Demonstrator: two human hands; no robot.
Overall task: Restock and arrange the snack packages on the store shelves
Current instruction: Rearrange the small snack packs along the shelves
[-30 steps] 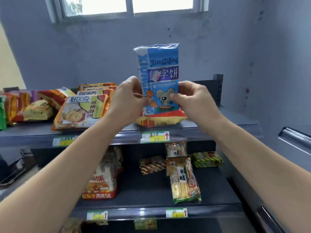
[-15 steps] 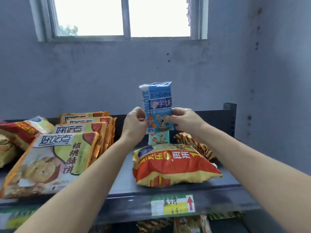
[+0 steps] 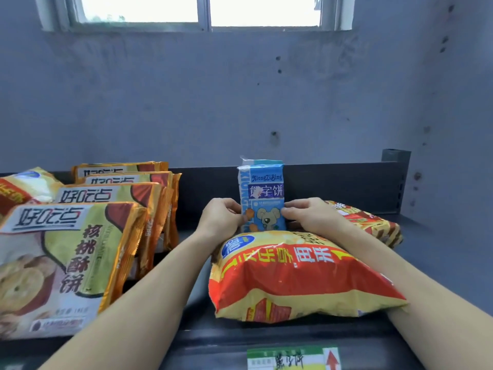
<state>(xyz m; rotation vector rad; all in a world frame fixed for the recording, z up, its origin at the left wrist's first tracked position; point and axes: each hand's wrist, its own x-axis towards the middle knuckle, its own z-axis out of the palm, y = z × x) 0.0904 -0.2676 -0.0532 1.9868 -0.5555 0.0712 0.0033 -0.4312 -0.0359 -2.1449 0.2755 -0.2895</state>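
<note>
Both hands, left hand (image 3: 222, 218) and right hand (image 3: 310, 217), pinching upright blue biscuit pack (image 3: 262, 194) at 12 o'clock. Not released yet. Red-yellow bag (image 3: 298, 276) lying flat in front, unstraightened.

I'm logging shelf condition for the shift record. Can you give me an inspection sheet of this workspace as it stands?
Surface: dark shelf, bare at far right.
Job's things: blue biscuit pack upright behind red and yellow bag; row of cookie bags standing at left.
Clutter: striped pack lying flat at right.
Grippers: left hand and right hand hold the blue pack's sides.
Cables: nothing seen.
Surroundings: grey wall, window above, price label on shelf edge.
</note>
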